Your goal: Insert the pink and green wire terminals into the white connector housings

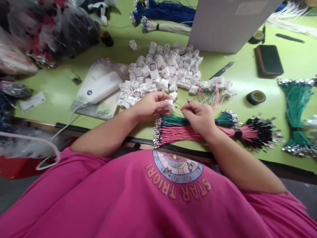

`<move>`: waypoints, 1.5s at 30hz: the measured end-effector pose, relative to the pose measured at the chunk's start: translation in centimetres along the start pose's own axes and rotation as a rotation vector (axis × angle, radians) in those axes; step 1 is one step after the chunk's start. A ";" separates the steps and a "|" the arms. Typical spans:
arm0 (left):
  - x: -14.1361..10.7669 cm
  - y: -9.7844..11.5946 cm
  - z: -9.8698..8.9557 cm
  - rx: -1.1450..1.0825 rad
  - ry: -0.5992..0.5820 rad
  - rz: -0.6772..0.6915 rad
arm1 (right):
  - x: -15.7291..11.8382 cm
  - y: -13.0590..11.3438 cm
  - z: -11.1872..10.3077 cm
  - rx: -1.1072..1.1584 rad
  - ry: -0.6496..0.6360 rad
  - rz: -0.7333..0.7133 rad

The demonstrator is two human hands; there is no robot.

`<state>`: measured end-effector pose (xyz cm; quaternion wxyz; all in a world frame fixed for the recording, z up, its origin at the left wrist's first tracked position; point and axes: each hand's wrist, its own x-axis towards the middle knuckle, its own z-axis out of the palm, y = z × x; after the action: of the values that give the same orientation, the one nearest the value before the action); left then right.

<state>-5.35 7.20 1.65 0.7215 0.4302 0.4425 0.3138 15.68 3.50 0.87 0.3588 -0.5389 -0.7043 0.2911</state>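
My left hand (156, 105) pinches a white plastic connector housing (169, 104). To its right my right hand (196, 114) is closed on a thin pink wire with small purple-sleeved ends, one end close to the housing; whether it sits inside I cannot tell. Below both hands lie a bundle of pink wires (178, 133) and a bundle of green wires (175, 119), with metal terminals on their ends. Beyond my hands spreads a heap of white connector housings (160, 71). Several housings with wires fitted (218, 84) lie past my right hand.
A white power bank (104, 87) with a cable rests on a booklet at left. Toward the right are a knife (222, 70), black tape (256, 97), a phone (269, 59) and another green wire bundle (297, 109). A grey box (223, 26) stands at the back.
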 end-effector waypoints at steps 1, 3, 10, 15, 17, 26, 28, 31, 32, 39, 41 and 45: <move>0.0 0.0 0.0 0.002 -0.001 -0.002 | 0.0 0.1 0.0 0.002 0.000 0.002; 0.0 -0.1 -0.1 0.005 0.003 -0.004 | 0.0 0.2 0.0 -0.008 -0.005 0.003; 0.0 0.0 0.2 0.030 0.008 -0.007 | -0.4 0.5 0.2 -0.169 0.052 -0.102; 0.2 -0.3 0.1 0.036 0.014 -0.034 | -0.9 0.5 0.4 -0.445 0.042 -0.238; 0.3 -0.4 -0.1 0.027 0.002 -0.021 | -1.0 0.4 0.3 -0.558 0.031 -0.311; 0.1 -0.3 0.1 0.041 -0.003 -0.023 | -1.4 -0.1 -0.1 -0.682 0.014 -0.450; 0.1 -0.3 0.1 0.033 -0.015 -0.029 | -1.4 0.0 -0.1 -0.678 0.032 -0.467; 0.2 -0.4 0.0 0.021 -0.035 -0.048 | -1.3 0.1 0.0 -0.665 0.005 -0.497; 0.2 -0.4 0.0 0.020 -0.034 -0.057 | -1.3 0.1 0.1 -0.660 -0.016 -0.505; 0.0 -0.2 0.5 0.097 -0.044 -0.067 | -1.0 0.0 0.2 -0.693 -0.109 -0.520; 0.0 -0.2 0.6 0.102 -0.045 -0.063 | -1.0 0.0 0.2 -0.717 -0.134 -0.508; 0.0 -0.2 0.6 0.088 -0.067 -0.037 | -0.9 0.0 0.1 -0.778 -0.146 -0.511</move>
<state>-4.77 6.90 1.61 0.7218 0.4636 0.4396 0.2661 15.72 2.58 0.64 0.1401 -0.4208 -0.8946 -0.0549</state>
